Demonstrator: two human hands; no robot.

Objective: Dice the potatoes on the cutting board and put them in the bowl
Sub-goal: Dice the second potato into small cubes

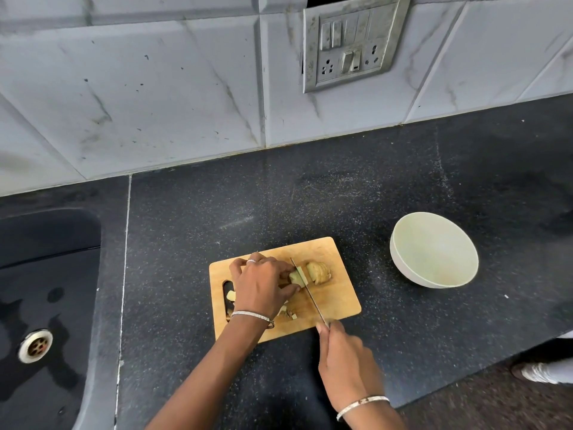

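The left hand (262, 282) lies on the cutting board (336, 305), fingers curled over the potato (296, 278) and pinning it to the wood; the right hand (344, 358) is wrapped round the handle of the knife (305, 290), whose blade stands edge-down in the potato just beside the left fingertips; a fanned stack of cut slices (318, 272) lies against the far side of the blade; small pieces (286, 311) lie near the left wrist. The bowl (403, 268) sits on the dark countertop (217, 206) to the right of the board, apart from it, with nothing visible inside; no dice are transferred yet, so the task is judged far from complete.

Handling assessment: the potato is firm and dense, likely to resist the blade and then give suddenly; cut faces are probably wet and slippery; a rounded side may roll. Recommended hold: flat face down, fingertips tucked back from the blade, pressure from above; loose dice are light and best scooped together.

A sink (46, 274) lies to the left; a switch plate (350, 45) is set in the tiled wall.
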